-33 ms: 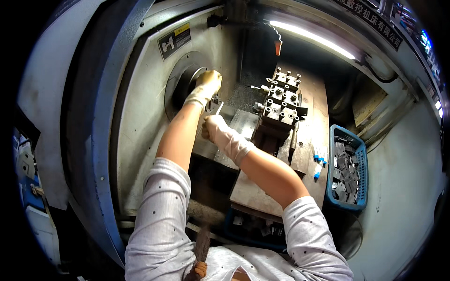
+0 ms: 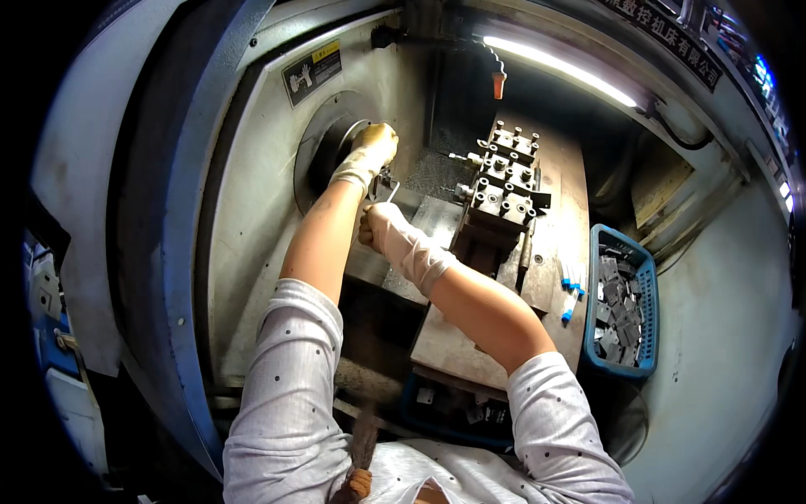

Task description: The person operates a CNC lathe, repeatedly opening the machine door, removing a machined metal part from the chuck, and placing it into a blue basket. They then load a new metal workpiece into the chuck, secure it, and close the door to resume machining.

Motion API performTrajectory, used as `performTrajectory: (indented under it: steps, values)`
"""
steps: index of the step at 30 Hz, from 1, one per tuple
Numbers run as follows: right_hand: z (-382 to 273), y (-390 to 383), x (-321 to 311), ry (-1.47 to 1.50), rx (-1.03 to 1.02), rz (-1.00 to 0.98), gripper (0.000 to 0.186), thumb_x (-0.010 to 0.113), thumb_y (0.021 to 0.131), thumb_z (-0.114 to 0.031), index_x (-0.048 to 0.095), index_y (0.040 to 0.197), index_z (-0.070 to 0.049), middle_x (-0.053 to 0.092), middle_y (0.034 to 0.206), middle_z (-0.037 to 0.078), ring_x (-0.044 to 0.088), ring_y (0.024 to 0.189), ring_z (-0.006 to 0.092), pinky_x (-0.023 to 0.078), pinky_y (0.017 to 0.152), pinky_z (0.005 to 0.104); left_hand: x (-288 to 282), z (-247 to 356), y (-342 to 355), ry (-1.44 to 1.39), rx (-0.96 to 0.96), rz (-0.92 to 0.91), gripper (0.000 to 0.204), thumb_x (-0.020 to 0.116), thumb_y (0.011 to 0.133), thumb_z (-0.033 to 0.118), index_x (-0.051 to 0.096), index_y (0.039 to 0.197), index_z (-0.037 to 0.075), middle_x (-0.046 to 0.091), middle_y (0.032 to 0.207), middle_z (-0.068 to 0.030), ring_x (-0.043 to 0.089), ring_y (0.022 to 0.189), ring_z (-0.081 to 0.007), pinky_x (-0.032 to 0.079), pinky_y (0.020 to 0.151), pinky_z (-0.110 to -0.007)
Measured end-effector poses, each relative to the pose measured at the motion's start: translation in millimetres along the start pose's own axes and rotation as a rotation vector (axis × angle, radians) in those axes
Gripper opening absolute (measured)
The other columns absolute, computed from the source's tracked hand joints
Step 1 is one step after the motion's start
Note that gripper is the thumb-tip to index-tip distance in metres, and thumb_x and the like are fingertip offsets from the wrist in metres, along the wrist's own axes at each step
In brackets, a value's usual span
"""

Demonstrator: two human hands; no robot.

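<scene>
My gloved left hand (image 2: pixel 374 149) is closed at the upper right rim of the dark round lathe chuck (image 2: pixel 330 155); what its fingers grip is hidden. Below it, a small dark metal fitting (image 2: pixel 383 183) shows at the chuck's edge. My gloved right hand (image 2: pixel 382 225) is closed on a slim metal wrench (image 2: pixel 392 194), whose bent upper end reaches that fitting. Both forearms come up from the lower edge, with light dotted sleeves rolled to the elbows.
Tool holders (image 2: pixel 504 181) with bolts stand on the slide right of my hands. Blue-tipped sticks (image 2: pixel 573 290) lie on the plate. A blue basket (image 2: pixel 651 294) holds several grey metal parts at the right. An orange-tipped hose (image 2: pixel 498 82) hangs above, below a lamp (image 2: pixel 558 69).
My right hand has shifted very slightly up and left with the wrench. Little else differs.
</scene>
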State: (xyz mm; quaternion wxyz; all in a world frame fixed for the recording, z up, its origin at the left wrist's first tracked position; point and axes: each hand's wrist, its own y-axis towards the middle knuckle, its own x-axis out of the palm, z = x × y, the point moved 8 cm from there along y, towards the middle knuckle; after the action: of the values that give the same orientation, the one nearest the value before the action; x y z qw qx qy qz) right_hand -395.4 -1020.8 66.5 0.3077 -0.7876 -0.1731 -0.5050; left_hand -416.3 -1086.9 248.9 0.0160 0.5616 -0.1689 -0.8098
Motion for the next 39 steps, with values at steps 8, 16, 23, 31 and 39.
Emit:
performTrajectory:
  steps: [8, 16, 23, 31, 39]
  values:
    - [-21, -60, -23, -0.843, -0.640, 0.777, 0.050, 0.015, 0.078, -0.043, 0.044, 0.068, -0.004, 0.048, 0.053, 0.006, 0.044, 0.048, 0.0173, 0.038, 0.047, 0.0309, -1, 6, 8, 0.057, 0.030, -0.047, 0.015, 0.048, 0.063, 0.016, 0.058, 0.071, 0.008, 0.055, 0.076, -0.0134, 0.053, 0.075, -0.0258, 0.041, 0.067, -0.032]
    - [-5, -80, 30, -1.005, -0.291, 0.689, 0.024, 0.029, 0.075, -0.014, 0.033, 0.094, 0.001, 0.045, 0.069, 0.013, 0.046, 0.045, 0.0203, 0.038, 0.036, 0.0288, -16, -14, -38, -0.252, 0.116, 0.362, 0.029, 0.047, 0.068, 0.030, 0.055, 0.082, 0.005, 0.053, 0.082, -0.0163, 0.051, 0.078, -0.0273, 0.040, 0.070, -0.033]
    - [-39, -69, -23, -1.254, -0.520, 0.994, 0.051, 0.014, 0.078, -0.038, 0.042, 0.098, 0.000, 0.050, 0.088, 0.022, 0.047, 0.084, 0.0323, 0.034, 0.077, 0.0350, -21, -10, -65, -0.322, 0.191, 0.601, 0.022, 0.047, 0.073, 0.022, 0.053, 0.088, 0.007, 0.053, 0.081, -0.0142, 0.051, 0.075, -0.0276, 0.040, 0.065, -0.032]
    - [-61, -48, -5, -2.002, -0.204, 0.848, 0.020, 0.044, 0.072, -0.017, 0.053, 0.087, -0.006, 0.052, 0.088, 0.011, 0.051, 0.083, 0.0223, 0.042, 0.068, 0.0310, -25, -14, -76, -0.314, 0.239, 0.761, 0.023, 0.046, 0.073, 0.019, 0.051, 0.093, 0.009, 0.053, 0.082, -0.0141, 0.051, 0.076, -0.0282, 0.040, 0.067, -0.034]
    - [-17, -50, 4, -2.007, -0.535, 0.405, 0.032, 0.035, 0.077, -0.025, 0.052, 0.072, 0.002, 0.054, 0.063, 0.017, 0.052, 0.063, 0.0334, 0.041, 0.056, 0.0350, -14, -12, -27, -0.206, 0.063, 0.298, 0.024, 0.043, 0.072, 0.025, 0.056, 0.076, 0.006, 0.054, 0.074, -0.0138, 0.052, 0.070, -0.0268, 0.041, 0.064, -0.034]
